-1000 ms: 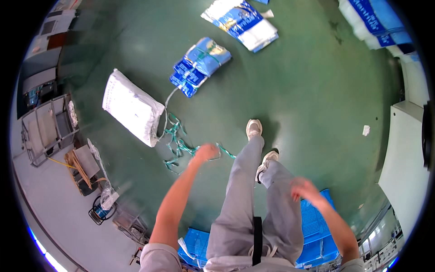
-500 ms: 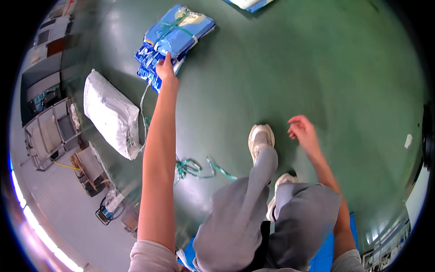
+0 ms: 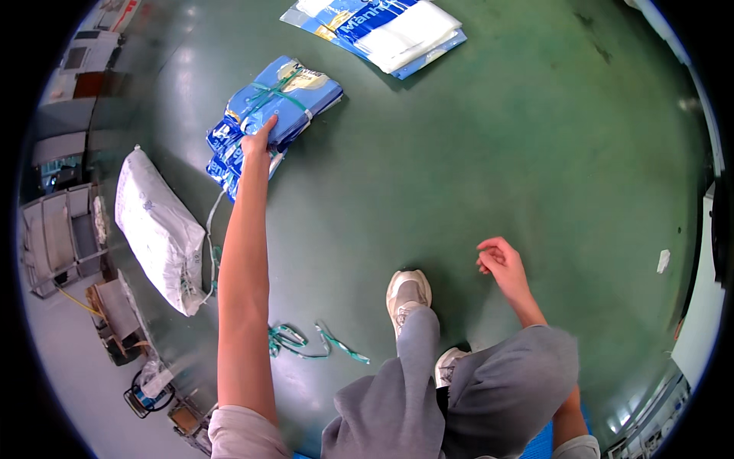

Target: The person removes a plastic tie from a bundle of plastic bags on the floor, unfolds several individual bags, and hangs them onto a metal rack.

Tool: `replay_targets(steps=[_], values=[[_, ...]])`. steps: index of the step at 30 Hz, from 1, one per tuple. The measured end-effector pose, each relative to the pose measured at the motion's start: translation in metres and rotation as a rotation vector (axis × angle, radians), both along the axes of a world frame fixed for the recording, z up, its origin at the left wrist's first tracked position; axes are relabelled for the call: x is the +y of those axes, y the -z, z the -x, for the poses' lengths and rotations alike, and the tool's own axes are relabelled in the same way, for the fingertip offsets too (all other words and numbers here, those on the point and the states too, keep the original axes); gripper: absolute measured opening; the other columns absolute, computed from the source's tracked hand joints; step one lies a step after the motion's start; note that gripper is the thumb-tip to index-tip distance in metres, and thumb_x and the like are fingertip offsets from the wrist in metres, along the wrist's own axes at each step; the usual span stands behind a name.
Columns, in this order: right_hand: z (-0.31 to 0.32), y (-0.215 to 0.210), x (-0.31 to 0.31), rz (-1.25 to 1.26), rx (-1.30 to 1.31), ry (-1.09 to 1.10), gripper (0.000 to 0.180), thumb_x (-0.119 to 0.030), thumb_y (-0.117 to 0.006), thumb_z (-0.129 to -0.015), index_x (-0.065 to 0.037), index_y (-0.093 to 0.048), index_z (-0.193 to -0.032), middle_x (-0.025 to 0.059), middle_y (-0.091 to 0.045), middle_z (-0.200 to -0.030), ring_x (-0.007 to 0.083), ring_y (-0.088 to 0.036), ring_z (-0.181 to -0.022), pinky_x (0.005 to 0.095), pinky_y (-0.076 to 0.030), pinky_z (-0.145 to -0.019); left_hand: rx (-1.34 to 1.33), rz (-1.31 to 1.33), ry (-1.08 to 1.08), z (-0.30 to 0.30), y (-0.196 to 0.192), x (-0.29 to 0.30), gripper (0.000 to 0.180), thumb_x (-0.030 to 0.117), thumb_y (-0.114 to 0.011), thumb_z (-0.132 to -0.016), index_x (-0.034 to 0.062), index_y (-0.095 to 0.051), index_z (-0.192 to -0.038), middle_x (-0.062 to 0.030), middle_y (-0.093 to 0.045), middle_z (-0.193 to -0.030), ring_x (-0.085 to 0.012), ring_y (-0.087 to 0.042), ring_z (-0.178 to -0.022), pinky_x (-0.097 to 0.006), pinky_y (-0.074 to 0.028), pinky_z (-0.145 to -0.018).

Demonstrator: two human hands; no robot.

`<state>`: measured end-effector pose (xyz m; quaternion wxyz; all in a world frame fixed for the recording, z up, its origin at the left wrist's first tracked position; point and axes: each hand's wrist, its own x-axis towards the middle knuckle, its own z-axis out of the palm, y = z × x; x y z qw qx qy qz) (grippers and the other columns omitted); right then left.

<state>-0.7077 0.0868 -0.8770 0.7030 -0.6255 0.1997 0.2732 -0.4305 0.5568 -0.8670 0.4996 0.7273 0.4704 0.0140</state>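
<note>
Fingers of my left hand [image 3: 258, 142] close on the strapped blue bag bundle [image 3: 271, 107], ready for lifting, my right hand [image 3: 501, 260] loosely curled, empty.

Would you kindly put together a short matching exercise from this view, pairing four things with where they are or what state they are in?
Things:
1. left hand
2. right hand
3. white sack
4. green straps

Places or states:
A. lying loose on the floor near the shoe
B. stretched out to the tied bundle of blue bags
C. lying on its side on the floor at the person's left
D. held empty over the green floor, fingers curled

Pairs: 1-B, 2-D, 3-C, 4-A
</note>
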Motion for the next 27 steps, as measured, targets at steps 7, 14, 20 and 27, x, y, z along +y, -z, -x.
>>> replay_targets(steps=[7, 14, 20, 27], values=[[0.005, -0.007, -0.043, 0.024, 0.115, -0.012, 0.012, -0.01, -0.057, -0.09, -0.005, -0.057, -0.102, 0.0027, -0.061, -0.078, 0.0082, -0.057, -0.068, 0.0222, -0.046, -0.062, -0.308, 0.389, -0.086, -0.001, 0.006, -0.023, 0.065, 0.016, -0.086, -0.064, -0.0015, -0.052, -0.117, -0.0127, -0.063, -0.105, -0.0251, -0.064, -0.087, -0.035, -0.053, -0.067], [0.022, -0.01, -0.071, 0.169, 0.076, -0.041, 0.013, -0.011, -0.057, -0.091, -0.004, -0.056, -0.102, 0.0037, -0.062, -0.08, 0.0086, -0.057, -0.069, 0.023, -0.046, -0.062, -0.305, 0.457, -0.01, 0.028, -0.002, -0.049, 0.059, 0.021, -0.084, -0.068, -0.0001, -0.054, -0.115, -0.0077, -0.062, -0.1, -0.0185, -0.061, -0.082, -0.029, -0.047, -0.066], [0.004, -0.013, -0.031, 0.039, -0.169, -0.047, 0.016, -0.009, -0.055, -0.092, -0.002, -0.055, -0.107, 0.005, -0.062, -0.087, 0.0091, -0.058, -0.076, 0.0236, -0.049, -0.068, -0.346, 0.59, 0.198, 0.123, -0.019, -0.107, 0.065, 0.017, -0.077, -0.076, -0.0069, -0.044, -0.126, -0.0132, -0.056, -0.12, -0.0235, -0.058, -0.106, -0.033, -0.048, -0.089], [-0.013, -0.041, -0.003, 0.46, -0.49, -0.073, 0.022, -0.007, -0.059, -0.087, -0.002, -0.057, -0.108, 0.009, -0.064, -0.102, 0.0164, -0.063, -0.085, 0.029, -0.051, -0.076, -0.13, 0.833, 0.269, 0.256, 0.005, -0.206, 0.064, 0.016, -0.076, -0.078, -0.0065, -0.042, -0.127, -0.0151, -0.056, -0.118, -0.0222, -0.057, -0.105, -0.035, -0.046, -0.093]])
